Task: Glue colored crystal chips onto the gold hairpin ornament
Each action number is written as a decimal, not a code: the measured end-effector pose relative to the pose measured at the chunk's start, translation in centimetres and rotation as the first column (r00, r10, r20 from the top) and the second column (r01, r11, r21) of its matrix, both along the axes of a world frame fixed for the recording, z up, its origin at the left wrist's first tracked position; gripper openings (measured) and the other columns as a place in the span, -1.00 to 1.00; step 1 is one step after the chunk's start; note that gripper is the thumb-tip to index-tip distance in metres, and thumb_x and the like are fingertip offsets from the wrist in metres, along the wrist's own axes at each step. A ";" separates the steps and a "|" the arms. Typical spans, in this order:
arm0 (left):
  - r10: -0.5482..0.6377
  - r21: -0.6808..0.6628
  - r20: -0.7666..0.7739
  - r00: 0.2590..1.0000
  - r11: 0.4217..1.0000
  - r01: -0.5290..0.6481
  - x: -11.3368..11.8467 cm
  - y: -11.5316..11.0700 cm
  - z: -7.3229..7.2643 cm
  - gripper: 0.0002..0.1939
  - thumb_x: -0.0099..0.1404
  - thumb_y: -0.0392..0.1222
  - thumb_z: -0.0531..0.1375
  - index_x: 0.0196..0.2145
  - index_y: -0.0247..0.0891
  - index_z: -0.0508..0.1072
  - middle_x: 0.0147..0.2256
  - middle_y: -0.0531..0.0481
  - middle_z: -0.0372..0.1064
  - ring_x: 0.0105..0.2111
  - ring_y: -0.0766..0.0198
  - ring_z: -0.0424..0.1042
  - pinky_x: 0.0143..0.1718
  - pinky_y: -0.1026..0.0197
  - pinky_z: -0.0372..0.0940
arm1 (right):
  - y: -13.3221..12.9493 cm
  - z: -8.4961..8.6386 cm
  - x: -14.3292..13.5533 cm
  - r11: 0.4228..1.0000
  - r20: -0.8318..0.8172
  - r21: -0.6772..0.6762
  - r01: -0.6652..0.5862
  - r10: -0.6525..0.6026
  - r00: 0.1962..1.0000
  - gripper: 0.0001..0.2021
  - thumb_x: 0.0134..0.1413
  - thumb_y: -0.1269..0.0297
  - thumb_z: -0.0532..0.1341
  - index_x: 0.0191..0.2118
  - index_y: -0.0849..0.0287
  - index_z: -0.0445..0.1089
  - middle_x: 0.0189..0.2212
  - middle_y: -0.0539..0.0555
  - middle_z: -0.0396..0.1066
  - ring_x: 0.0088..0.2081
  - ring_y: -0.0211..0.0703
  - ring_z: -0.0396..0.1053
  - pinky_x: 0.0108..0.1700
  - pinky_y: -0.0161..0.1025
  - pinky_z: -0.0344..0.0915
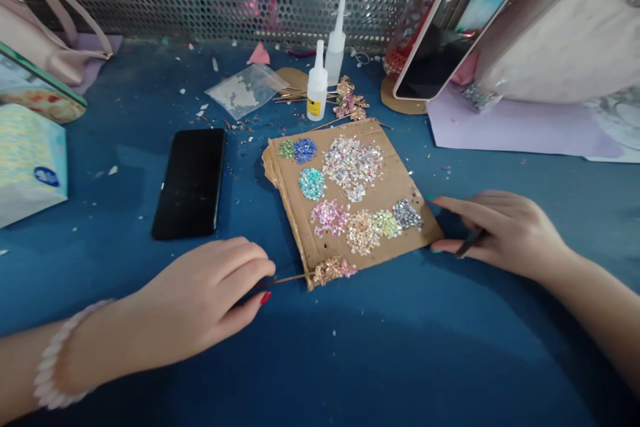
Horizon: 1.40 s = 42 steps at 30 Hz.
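Cardboard (397, 177), frame centre, keeps gem piles (353, 163) apart by colour, presumably against mixing. Left hand (205, 297), lower left, pinches gold flower pick (327, 271) by its stem (290, 278), likely sparing the blossom end over the cardboard's lowest corner. Right hand (510, 233), frame right, holds a dark stick (470, 243), fingertips (445, 246) at the cardboard's edge, maybe steadying.

The brown card (390, 177) lies turned on the blue table (350, 353), its left edge torn. Shiny gems (353, 161) sit on it in heaps: the biggest, silver, near the far edge, green and blue by the far left corner, gray toward the near right corner. The gold pin (330, 270) has its flower end, partly pink, over the near left corner; its thin stem sticks out left. The dark tool (469, 244) tilts just past the near right corner.
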<state>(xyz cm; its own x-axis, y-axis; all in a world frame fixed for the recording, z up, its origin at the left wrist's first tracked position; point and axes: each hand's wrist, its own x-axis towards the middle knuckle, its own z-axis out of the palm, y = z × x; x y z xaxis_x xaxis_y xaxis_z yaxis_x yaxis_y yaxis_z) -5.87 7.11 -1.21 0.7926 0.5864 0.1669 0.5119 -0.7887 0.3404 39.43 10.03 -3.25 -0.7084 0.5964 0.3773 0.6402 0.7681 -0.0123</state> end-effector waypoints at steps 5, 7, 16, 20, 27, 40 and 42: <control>-0.028 0.008 -0.072 0.997 1.000 0.029 0.2 0.1 -0.5 -0.64 0.52 -0.29 0.11 0.23 -0.24 0.32 0.20 -0.19 0.42 0.24 0.07 0.37 0.25 0.00 0.40 | 0.2 -0.2 0.1 1.000 0.011 -0.010 -0.003 0.003 1.000 -0.55 0.43 -0.08 0.21 0.20 0.14 0.37 -0.57 -0.05 0.32 -0.58 -0.15 0.33 -0.48 -0.17 0.27; -0.022 0.016 -0.097 0.995 1.000 0.024 0.2 0.0 -0.7 -0.59 0.52 -0.30 0.10 0.28 -0.21 0.30 0.27 -0.20 0.36 0.29 0.03 0.32 0.27 -0.05 0.40 | 0.2 -0.2 0.0 1.000 0.007 -0.017 -0.018 0.018 1.000 -0.56 0.43 -0.05 0.21 0.20 0.15 0.37 -0.57 -0.04 0.33 -0.57 -0.14 0.33 -0.49 -0.16 0.28; -0.025 0.060 -0.095 0.995 0.998 0.031 0.0 0.1 -1.2 -0.57 0.45 -0.35 0.14 0.24 -0.22 0.37 0.40 -0.30 0.14 0.40 -0.13 0.19 0.29 -0.17 0.40 | 0.2 -0.4 0.1 0.999 -0.003 -0.047 -0.011 0.011 1.000 -0.59 0.45 -0.02 0.21 0.19 0.16 0.38 -0.54 -0.03 0.36 -0.56 -0.17 0.32 -0.47 -0.19 0.24; -0.023 0.014 -0.092 0.996 1.000 0.025 0.1 0.2 -1.3 -0.72 0.45 -0.36 0.14 0.09 -0.24 0.40 0.41 -0.31 0.10 0.43 -0.11 0.12 0.32 -0.17 0.38 | 0.2 -0.4 0.0 0.999 -0.016 -0.045 -0.019 0.018 1.000 -0.59 0.44 -0.01 0.21 0.20 0.15 0.37 -0.54 -0.03 0.34 -0.56 -0.15 0.32 -0.48 -0.18 0.24; -0.004 -0.071 -0.069 0.998 0.997 -0.001 0.9 0.0 -1.3 -0.87 0.49 -0.40 0.07 -0.16 -0.22 0.35 0.38 -0.32 0.14 0.47 -0.05 0.03 0.34 -0.21 0.34 | 0.3 -0.5 0.1 0.997 -0.054 -0.080 -0.016 0.012 0.998 -0.56 0.43 -0.01 0.23 0.26 0.09 0.36 -0.57 -0.07 0.31 -0.59 -0.16 0.31 -0.51 -0.17 0.24; -0.015 -0.073 -0.071 0.997 0.997 0.010 0.2 0.5 -1.4 -0.88 0.47 -0.38 0.10 -0.19 -0.22 0.38 0.44 -0.32 0.07 0.47 -0.08 0.06 0.31 -0.18 0.37 | 0.3 -0.6 0.2 0.999 -0.013 -0.029 -0.031 0.031 0.999 -0.58 0.42 0.04 0.26 0.14 0.32 0.41 -0.55 -0.03 0.32 -0.54 -0.22 0.28 -0.44 -0.25 0.23; -0.015 -0.071 -0.085 0.996 0.997 0.009 0.2 0.5 -1.4 -0.88 0.47 -0.38 0.10 -0.19 -0.22 0.39 0.46 -0.31 0.03 0.47 -0.08 0.05 0.30 -0.19 0.37 | 0.3 -0.5 0.1 0.999 -0.001 -0.030 -0.031 0.031 1.000 -0.58 0.43 0.03 0.25 0.13 0.32 0.40 -0.55 -0.04 0.32 -0.54 -0.23 0.28 -0.44 -0.26 0.23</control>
